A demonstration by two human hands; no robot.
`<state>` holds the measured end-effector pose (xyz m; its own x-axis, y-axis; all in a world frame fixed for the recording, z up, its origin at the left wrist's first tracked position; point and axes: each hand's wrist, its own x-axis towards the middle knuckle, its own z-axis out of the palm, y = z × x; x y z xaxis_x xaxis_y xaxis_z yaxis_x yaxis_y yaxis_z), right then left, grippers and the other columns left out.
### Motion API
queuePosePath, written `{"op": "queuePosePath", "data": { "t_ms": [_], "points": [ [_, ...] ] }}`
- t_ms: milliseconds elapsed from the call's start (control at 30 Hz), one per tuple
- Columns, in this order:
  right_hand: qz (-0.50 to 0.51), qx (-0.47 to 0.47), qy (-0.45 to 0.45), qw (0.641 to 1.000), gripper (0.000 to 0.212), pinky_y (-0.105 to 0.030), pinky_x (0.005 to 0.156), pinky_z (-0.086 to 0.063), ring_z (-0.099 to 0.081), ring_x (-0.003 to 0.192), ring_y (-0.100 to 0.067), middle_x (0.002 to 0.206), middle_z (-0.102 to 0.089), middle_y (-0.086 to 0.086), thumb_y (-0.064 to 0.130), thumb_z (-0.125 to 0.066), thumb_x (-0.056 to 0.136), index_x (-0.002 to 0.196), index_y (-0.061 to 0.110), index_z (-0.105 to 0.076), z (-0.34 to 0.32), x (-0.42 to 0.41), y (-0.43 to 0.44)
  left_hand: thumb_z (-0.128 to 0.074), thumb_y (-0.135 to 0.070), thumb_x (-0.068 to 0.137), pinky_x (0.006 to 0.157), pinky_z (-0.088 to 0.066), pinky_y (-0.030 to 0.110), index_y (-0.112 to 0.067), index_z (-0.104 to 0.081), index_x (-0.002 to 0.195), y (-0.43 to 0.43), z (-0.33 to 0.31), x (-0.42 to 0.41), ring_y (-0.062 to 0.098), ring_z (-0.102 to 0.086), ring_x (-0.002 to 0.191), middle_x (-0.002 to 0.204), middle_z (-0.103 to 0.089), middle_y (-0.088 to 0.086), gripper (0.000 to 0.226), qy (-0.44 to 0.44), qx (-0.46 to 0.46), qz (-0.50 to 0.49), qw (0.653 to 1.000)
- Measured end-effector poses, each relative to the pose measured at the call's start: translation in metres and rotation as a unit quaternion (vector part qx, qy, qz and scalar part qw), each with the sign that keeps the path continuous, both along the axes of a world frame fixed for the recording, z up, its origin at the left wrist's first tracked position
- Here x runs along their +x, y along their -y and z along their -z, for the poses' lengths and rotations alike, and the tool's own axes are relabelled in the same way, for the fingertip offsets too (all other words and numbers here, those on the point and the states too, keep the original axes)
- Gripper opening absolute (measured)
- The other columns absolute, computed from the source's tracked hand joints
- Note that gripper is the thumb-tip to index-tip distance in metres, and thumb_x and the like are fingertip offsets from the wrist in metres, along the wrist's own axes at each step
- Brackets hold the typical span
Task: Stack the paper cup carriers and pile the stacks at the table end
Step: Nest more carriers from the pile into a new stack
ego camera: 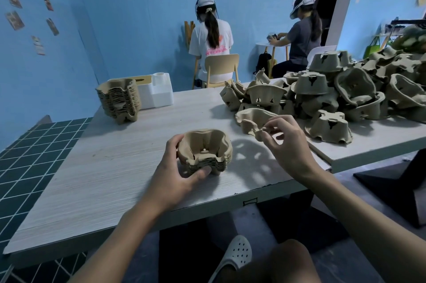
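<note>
While the left grip (175,174) curls round one short stack (205,151) on the counter (103,167), the right grip (288,144) pinches one loose carrier (251,119) by its edge — one tall stack (118,100) stands at the far end; the heap (345,91) at right is too jumbled to count.

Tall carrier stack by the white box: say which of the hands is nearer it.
Left. The left hand grips the short stack, in front of the tall stack; the right hand pinches a loose carrier farther right.
</note>
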<state>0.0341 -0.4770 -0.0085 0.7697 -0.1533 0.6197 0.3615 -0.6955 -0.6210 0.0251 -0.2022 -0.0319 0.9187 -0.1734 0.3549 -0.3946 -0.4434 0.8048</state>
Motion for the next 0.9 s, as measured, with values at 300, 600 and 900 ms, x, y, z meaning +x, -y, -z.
{"op": "queuePosePath", "data": {
  "t_ms": [300,600,900],
  "points": [
    [-0.159,0.049,0.029,0.986,0.012,-0.023,0.089,-0.053,-0.062,0.097,-0.013,0.114,-0.054,-0.003,-0.003,-0.068,0.086,0.093,0.006,-0.066,-0.026,-0.021,-0.044,-0.084,-0.057,0.067,0.094,-0.041,0.009,-0.046,-0.024,0.137,-0.002,0.002,0.002,-0.01,-0.055,0.112,0.12,-0.045,-0.039,0.093,0.0,-0.015,0.009,1.0],
    [-0.243,0.016,-0.01,0.97,0.027,-0.031,0.095,-0.05,-0.061,0.106,-0.014,0.12,-0.055,0.003,-0.01,-0.056,0.084,0.099,0.01,-0.066,-0.018,-0.021,-0.066,-0.09,-0.036,0.07,0.096,-0.05,0.019,-0.044,-0.002,0.152,-0.001,0.003,0.002,-0.009,-0.062,0.108,0.136,-0.052,-0.015,0.121,-0.01,-0.044,0.023,0.999],
    [-0.177,0.017,-0.049,0.983,0.028,-0.017,0.084,-0.047,-0.059,0.103,-0.006,0.118,-0.055,0.006,-0.003,-0.053,0.088,0.097,0.018,-0.068,-0.018,-0.011,-0.05,-0.085,-0.048,0.072,0.093,-0.037,0.005,-0.064,-0.027,0.13,0.0,-0.002,-0.001,-0.014,-0.05,0.116,0.129,-0.047,-0.021,0.083,0.011,0.018,0.012,1.0]
  ]
}}
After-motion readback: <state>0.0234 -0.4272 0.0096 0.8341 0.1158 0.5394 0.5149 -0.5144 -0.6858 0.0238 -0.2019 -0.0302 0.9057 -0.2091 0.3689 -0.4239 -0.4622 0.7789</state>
